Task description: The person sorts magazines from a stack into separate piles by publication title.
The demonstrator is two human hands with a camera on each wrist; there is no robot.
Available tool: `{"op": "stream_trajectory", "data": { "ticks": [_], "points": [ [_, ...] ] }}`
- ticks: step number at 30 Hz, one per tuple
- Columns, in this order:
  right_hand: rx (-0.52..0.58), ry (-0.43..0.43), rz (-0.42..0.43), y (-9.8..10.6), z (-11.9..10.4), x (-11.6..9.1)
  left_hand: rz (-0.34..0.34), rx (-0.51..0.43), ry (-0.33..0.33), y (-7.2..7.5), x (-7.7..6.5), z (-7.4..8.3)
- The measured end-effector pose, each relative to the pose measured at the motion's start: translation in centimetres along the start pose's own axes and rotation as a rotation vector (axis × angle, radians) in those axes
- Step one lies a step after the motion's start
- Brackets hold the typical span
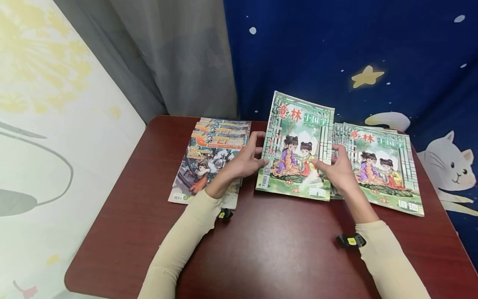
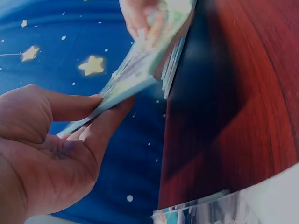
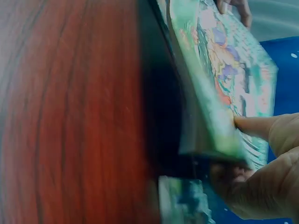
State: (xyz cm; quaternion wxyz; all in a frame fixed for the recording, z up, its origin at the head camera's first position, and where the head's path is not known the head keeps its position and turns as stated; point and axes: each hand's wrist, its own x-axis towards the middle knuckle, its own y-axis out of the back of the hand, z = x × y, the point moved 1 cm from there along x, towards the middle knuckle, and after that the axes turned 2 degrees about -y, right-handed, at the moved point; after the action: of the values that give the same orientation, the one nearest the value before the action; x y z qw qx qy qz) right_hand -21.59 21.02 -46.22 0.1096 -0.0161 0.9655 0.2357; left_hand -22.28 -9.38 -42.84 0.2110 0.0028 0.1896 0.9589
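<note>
A green-covered magazine [image 1: 298,145] with two cartoon children is held above the table by both hands. My left hand [image 1: 246,157] pinches its left edge, thumb on the cover and fingers behind, as the left wrist view [image 2: 60,140] also shows. At the right edge my right hand [image 1: 340,170] grips it, thumb on the front and fingers partly hidden behind. To the right lie several magazines with the same green cover [image 1: 384,170], overlapping. Left of the held magazine, a stack of dark comic magazines [image 1: 209,166] lies fanned, partly covered by my left forearm.
The dark red wooden table [image 1: 276,249] spans the view beneath the hands. Behind it hangs a blue curtain [image 1: 298,50] with stars and a cat, beside a grey curtain [image 1: 186,62]. A pale patterned wall [image 1: 56,145] stands at the left.
</note>
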Motion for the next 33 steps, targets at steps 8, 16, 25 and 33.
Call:
{"op": "stream_trajectory", "data": {
  "ticks": [8, 16, 25, 33],
  "points": [
    [-0.118, 0.065, 0.169, 2.8, 1.0, -2.1, 0.029, -0.138, 0.017, -3.2, 1.9, -0.2],
    [0.061, -0.028, 0.459, 6.5, 2.9, -3.3, 0.106, -0.099, 0.031, -9.4, 5.6, 0.7],
    [0.596, -0.032, 0.548, 10.2, 5.2, -4.4, -0.025, 0.095, -0.046, -13.2, 7.7, 3.3],
    [0.512, -0.138, 0.626, 13.1, 8.4, -5.2, -0.084, 0.407, -0.097, -17.4, 8.9, 4.1]
  ]
}}
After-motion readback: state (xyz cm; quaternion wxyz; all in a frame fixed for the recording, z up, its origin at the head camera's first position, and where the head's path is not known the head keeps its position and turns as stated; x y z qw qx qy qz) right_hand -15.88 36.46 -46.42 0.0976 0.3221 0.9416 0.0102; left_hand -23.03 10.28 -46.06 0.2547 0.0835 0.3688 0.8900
